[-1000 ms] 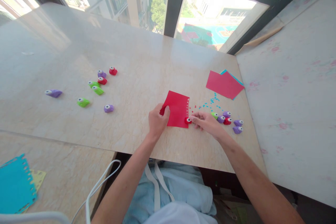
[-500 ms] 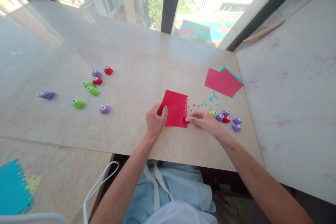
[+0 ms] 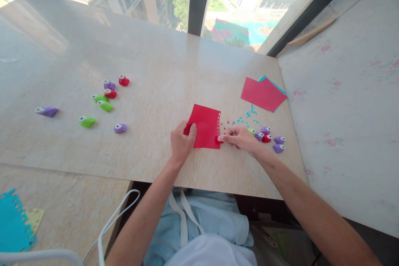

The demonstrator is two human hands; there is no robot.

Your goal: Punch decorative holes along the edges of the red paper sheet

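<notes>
- left hand (image 3: 181, 141) pinches near-left corner of red paper (image 3: 204, 126), flat on table (image 3: 156, 66)
- right hand (image 3: 241, 138) fingers closed on small red punch (image 3: 218, 139) at paper's right edge
- more punches (image 3: 268, 138) just beside right hand

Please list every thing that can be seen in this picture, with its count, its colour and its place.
red paper sheet: 1, red, table middle, small holes along its right edge
red punch: 1, red, at the sheet's lower right corner
punches on the left: 8; 3 purple, 3 green, 2 red; scattered on the left of the table
punches on the right: 5; 3 purple, 1 red, 1 green; beside the right hand
paper bits: many, blue and red, right of the sheet
paper stack: red over blue, table's right side
punched papers: blue and yellow, lower left
table: 1, beige marble
left hand: holds the sheet's left edge
right hand: presses the red punch
</notes>
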